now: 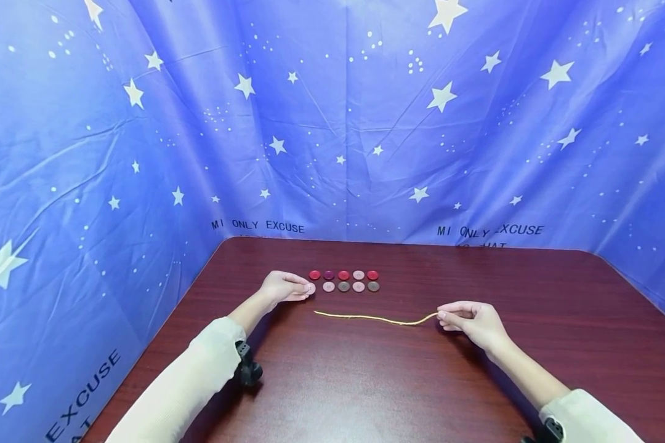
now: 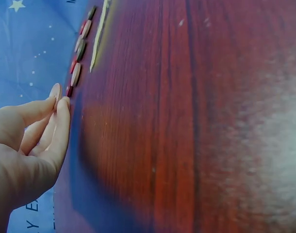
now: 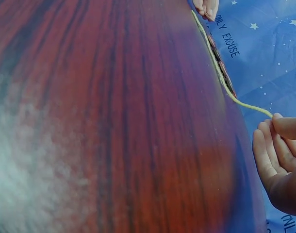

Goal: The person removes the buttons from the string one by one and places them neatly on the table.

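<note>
Between thumb and fingers my left hand (image 1: 284,287) pinches a pale pink button (image 2: 56,91) at the left end of the front row. My right hand (image 1: 475,322) pinches the right end of a yellow string (image 1: 377,318), which is raised there while the rest stretches leftward along the table. Beyond the string, round buttons lie in two rows. The back row has red buttons (image 1: 343,275), a dark purple button (image 1: 329,275) and a pink button (image 1: 358,275). In the front row, pink buttons (image 1: 329,287) alternate with grey-brown buttons (image 1: 343,287).
All of this is on a dark red-brown wooden table (image 1: 354,375) with rounded far corners. A blue curtain (image 1: 332,123) with white stars and printed lettering hangs close behind the table and along its sides. A black wrist device (image 1: 249,366) sits at the left sleeve.
</note>
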`<control>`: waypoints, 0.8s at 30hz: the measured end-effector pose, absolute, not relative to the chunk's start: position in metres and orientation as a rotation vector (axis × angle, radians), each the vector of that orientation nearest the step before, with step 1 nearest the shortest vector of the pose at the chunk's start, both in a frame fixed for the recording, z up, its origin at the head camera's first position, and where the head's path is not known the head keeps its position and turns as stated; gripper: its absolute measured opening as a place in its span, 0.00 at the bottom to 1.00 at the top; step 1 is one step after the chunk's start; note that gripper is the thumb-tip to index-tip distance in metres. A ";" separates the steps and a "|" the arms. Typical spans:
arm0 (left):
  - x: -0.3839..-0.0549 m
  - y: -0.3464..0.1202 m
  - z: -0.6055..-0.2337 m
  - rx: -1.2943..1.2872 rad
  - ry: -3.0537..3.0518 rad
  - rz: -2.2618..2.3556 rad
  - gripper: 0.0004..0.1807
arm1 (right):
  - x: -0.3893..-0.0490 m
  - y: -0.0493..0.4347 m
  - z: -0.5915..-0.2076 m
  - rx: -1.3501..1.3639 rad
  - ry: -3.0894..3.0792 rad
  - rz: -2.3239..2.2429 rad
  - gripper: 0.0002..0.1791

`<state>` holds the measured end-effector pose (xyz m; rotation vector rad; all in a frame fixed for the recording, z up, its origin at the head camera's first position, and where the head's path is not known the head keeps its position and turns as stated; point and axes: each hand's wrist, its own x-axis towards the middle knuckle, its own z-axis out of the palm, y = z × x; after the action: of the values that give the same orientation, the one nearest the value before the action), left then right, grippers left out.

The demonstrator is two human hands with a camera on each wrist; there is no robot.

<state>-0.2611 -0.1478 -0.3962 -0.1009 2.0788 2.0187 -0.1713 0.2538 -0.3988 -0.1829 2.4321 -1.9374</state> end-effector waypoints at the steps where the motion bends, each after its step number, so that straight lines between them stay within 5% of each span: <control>1: -0.263 -0.147 -0.397 -0.110 2.083 2.017 0.16 | -0.172 0.254 -0.399 -0.186 2.428 -1.940 0.19; 24: -0.276 -0.131 -0.392 -0.378 2.285 1.901 0.11 | -0.174 0.252 -0.403 -0.169 2.452 -1.911 0.22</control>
<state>-0.2757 -0.1309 -0.3917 -0.3776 2.2846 1.9005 -0.1741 0.2524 -0.4025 -0.1688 2.4522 -1.9114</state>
